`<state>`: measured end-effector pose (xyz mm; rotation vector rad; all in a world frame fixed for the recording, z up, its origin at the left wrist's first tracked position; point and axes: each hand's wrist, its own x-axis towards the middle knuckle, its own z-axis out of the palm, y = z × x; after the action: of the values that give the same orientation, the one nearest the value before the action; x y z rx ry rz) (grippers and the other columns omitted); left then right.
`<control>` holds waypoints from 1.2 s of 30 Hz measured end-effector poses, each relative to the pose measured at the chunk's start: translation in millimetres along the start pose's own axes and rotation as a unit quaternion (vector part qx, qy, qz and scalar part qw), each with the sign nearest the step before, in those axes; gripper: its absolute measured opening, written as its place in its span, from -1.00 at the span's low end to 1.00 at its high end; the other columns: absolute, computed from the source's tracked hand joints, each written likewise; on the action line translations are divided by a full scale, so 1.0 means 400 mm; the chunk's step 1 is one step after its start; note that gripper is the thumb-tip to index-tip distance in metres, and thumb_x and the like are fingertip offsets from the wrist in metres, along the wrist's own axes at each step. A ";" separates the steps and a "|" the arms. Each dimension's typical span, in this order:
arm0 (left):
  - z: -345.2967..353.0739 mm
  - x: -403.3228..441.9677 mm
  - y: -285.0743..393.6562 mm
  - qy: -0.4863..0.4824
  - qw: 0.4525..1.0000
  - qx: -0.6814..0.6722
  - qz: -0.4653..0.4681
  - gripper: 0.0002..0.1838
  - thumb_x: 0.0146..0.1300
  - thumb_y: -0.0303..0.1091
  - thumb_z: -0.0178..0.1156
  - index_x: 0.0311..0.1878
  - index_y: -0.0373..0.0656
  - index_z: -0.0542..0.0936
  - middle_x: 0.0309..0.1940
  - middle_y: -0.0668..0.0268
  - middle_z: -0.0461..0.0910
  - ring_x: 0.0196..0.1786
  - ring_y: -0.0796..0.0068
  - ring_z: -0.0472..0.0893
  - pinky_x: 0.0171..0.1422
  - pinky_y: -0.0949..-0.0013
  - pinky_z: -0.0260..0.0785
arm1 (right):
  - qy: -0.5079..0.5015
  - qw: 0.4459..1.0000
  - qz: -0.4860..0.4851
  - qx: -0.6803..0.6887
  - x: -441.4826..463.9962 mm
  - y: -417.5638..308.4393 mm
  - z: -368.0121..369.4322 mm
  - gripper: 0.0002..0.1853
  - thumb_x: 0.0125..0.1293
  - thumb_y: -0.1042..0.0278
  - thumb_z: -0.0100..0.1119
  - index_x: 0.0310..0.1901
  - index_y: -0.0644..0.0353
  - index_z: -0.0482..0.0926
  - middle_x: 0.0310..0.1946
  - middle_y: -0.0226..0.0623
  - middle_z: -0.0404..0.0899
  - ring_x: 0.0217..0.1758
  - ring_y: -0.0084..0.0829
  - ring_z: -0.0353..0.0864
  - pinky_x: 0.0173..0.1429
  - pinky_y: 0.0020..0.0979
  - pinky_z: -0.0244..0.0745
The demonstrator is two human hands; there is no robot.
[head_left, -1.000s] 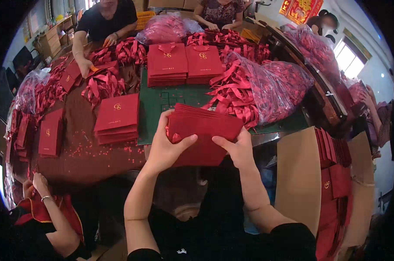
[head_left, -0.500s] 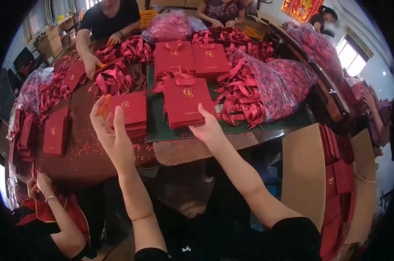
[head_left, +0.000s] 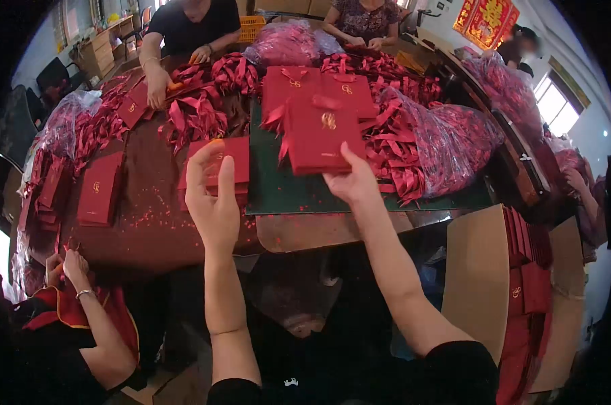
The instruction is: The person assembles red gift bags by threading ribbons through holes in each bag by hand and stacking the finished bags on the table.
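My right hand point(head_left: 352, 181) grips a red paper gift bag point(head_left: 324, 138) by its lower edge, thumb on the front and fingers underneath. The bag is slightly blurred, with a gold logo and a red ribbon at its top; whether several are held together I cannot tell. It is raised above a green mat point(head_left: 268, 197). My left hand point(head_left: 214, 202) is empty, fingers and thumb apart, with an orange cover on a fingertip. Behind that hand lies a stack of red gift bags point(head_left: 236, 162). Two more stacks, the left bag stack point(head_left: 275, 88) and the right bag stack point(head_left: 363, 94), lie farther back.
A clear plastic sack of red ribbons point(head_left: 454, 142) lies right of the mat. An open carton point(head_left: 477, 270) full of red bags stands at lower right. Co-workers sit across the table and at lower left. Red scraps dot the brown tablecloth point(head_left: 150, 233).
The head view has shifted, so the scene sits farther right. My right hand has lifted the bag slightly away and to the right over the rear stacks. My left hand stays open.
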<state>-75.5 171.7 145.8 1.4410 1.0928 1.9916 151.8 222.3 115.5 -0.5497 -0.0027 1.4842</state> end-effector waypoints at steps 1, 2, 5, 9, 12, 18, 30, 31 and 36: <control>0.002 -0.001 0.000 -0.004 1.000 0.006 0.013 -0.79 0.31 -0.45 0.15 -0.02 -0.26 0.54 -0.09 0.31 0.57 -0.03 0.51 0.52 0.12 0.42 0.33 | -0.032 0.999 -0.004 0.011 -0.028 -0.026 0.043 -0.65 0.28 0.41 0.24 0.10 0.10 0.48 0.06 -0.26 0.54 0.17 -0.25 0.50 0.29 -0.06 0.43; 0.001 0.002 -0.002 -0.004 0.999 0.040 0.033 -0.80 0.30 -0.45 0.15 -0.04 -0.27 0.55 -0.08 0.28 0.58 -0.01 0.45 0.52 0.14 0.39 0.31 | -0.071 0.997 -0.025 0.010 -0.049 -0.049 0.077 -0.62 0.28 0.40 0.24 0.13 0.09 0.45 0.09 -0.26 0.52 0.18 -0.24 0.48 0.30 -0.03 0.42; -0.002 0.009 -0.013 -0.018 0.998 0.051 0.028 -0.83 0.29 -0.45 0.16 -0.08 -0.26 0.56 -0.09 0.25 0.57 0.00 0.38 0.53 0.17 0.34 0.30 | -0.115 0.991 -0.060 0.014 -0.054 -0.084 0.097 -0.58 0.27 0.37 0.26 0.16 0.07 0.43 0.11 -0.26 0.51 0.19 -0.22 0.46 0.29 -0.01 0.42; -0.002 0.016 -0.011 -0.047 0.993 0.096 0.047 -0.85 0.27 -0.43 0.17 -0.12 -0.24 0.57 -0.13 0.23 0.57 0.00 0.31 0.53 0.16 0.32 0.30 | -0.051 0.999 -0.009 -0.003 -0.047 -0.032 0.028 -0.58 0.29 0.37 0.24 0.17 0.04 0.42 0.15 -0.31 0.48 0.22 -0.24 0.44 0.35 0.02 0.34; -0.004 0.016 -0.005 -0.024 0.986 0.149 0.068 -0.86 0.26 -0.41 0.18 -0.15 -0.23 0.58 -0.16 0.21 0.55 0.01 0.25 0.52 0.17 0.29 0.29 | 0.002 0.999 0.044 -0.026 -0.018 0.037 -0.089 -0.63 0.31 0.40 0.20 0.14 0.04 0.44 0.13 -0.35 0.49 0.25 -0.26 0.43 0.37 0.00 0.31; -0.038 0.031 -0.041 0.020 0.906 0.409 0.103 -0.72 0.27 -0.15 0.20 -0.11 -0.14 0.62 -0.09 0.14 0.55 0.07 0.09 0.48 0.18 0.13 0.26 | 0.004 0.999 0.049 0.008 -0.028 0.081 -0.086 -0.62 0.32 0.31 0.21 0.15 0.05 0.43 0.14 -0.31 0.47 0.26 -0.23 0.41 0.36 -0.01 0.32; -0.114 0.069 -0.215 -0.021 0.752 0.654 -0.084 -0.42 0.28 0.13 0.08 0.17 -0.14 0.50 0.00 0.03 0.54 0.04 0.01 0.56 0.10 0.02 0.36 | 0.001 0.997 0.046 -0.065 -0.026 0.085 -0.067 -0.35 0.20 0.14 0.36 0.26 0.08 0.29 0.25 -0.35 0.33 0.36 -0.26 0.25 0.48 -0.21 0.09; -0.111 0.069 -0.215 -0.026 0.747 0.657 -0.099 -0.41 0.28 0.14 0.08 0.14 -0.16 0.51 -0.04 0.05 0.56 -0.01 0.02 0.58 0.07 0.02 0.37 | 0.001 0.997 0.044 -0.066 -0.042 0.075 -0.065 -0.35 0.20 0.14 0.36 0.26 0.08 0.29 0.25 -0.35 0.33 0.36 -0.26 0.25 0.48 -0.21 0.09; -0.111 0.069 -0.216 -0.060 0.718 0.683 -0.122 -0.44 0.28 0.18 0.06 0.01 -0.17 0.56 -0.14 0.10 0.61 -0.10 0.04 0.62 0.03 0.02 0.39 | -0.002 0.986 0.152 -0.063 -0.100 0.037 -0.098 -0.05 0.29 0.05 0.25 0.43 0.34 -0.17 0.47 -0.02 -0.16 0.56 -0.14 -0.17 0.59 -0.21 -0.20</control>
<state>-134.5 227.7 85.9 1.7343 2.7474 0.6288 146.4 171.2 89.1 -0.6707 -0.0174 1.7916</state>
